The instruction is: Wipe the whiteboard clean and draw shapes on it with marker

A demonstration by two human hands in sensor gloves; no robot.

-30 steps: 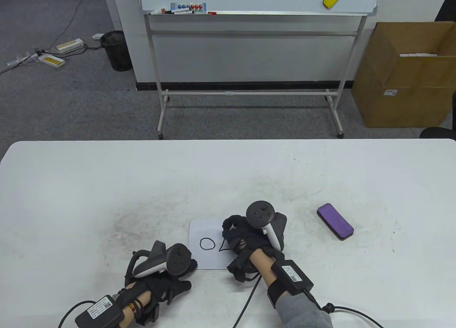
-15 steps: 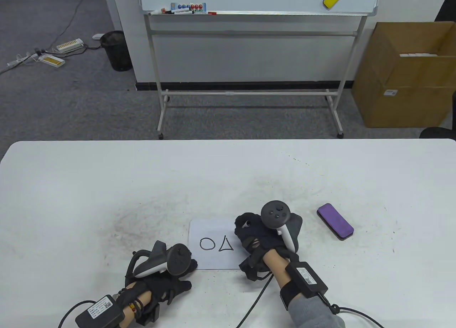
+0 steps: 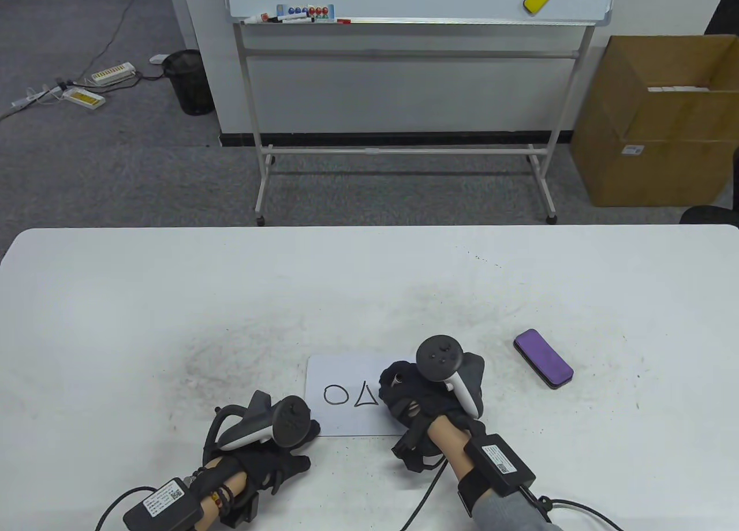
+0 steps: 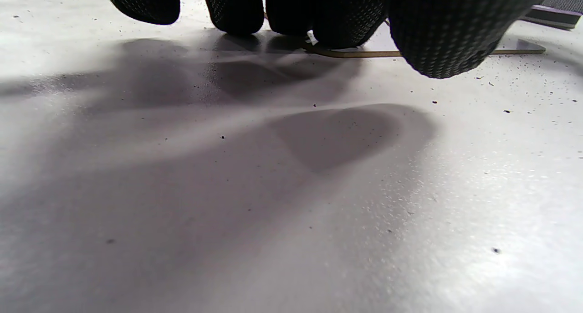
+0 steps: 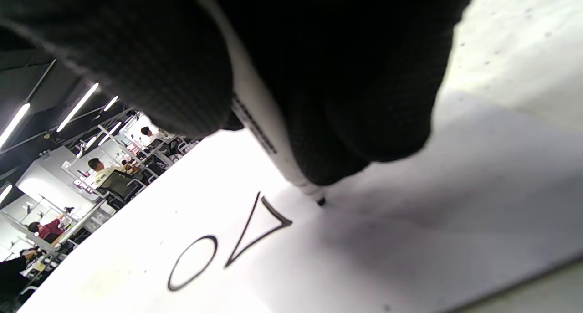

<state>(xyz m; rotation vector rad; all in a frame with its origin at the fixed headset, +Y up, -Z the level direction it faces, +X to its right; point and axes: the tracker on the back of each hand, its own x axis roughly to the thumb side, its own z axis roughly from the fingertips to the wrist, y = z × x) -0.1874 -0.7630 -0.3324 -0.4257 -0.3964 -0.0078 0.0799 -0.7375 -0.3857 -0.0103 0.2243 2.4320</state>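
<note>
Marker poised beside the finished triangle

We pinch the marker (image 5: 262, 130) in our right hand (image 3: 430, 395), its long axis slanting down from the fingers, tip just right of the triangle (image 5: 255, 228) on the small whiteboard (image 3: 338, 424); bare board for a next shape lies under and right of these fingers. Our left hand (image 3: 271, 444) rests straight fingers on the board's near left corner
</note>
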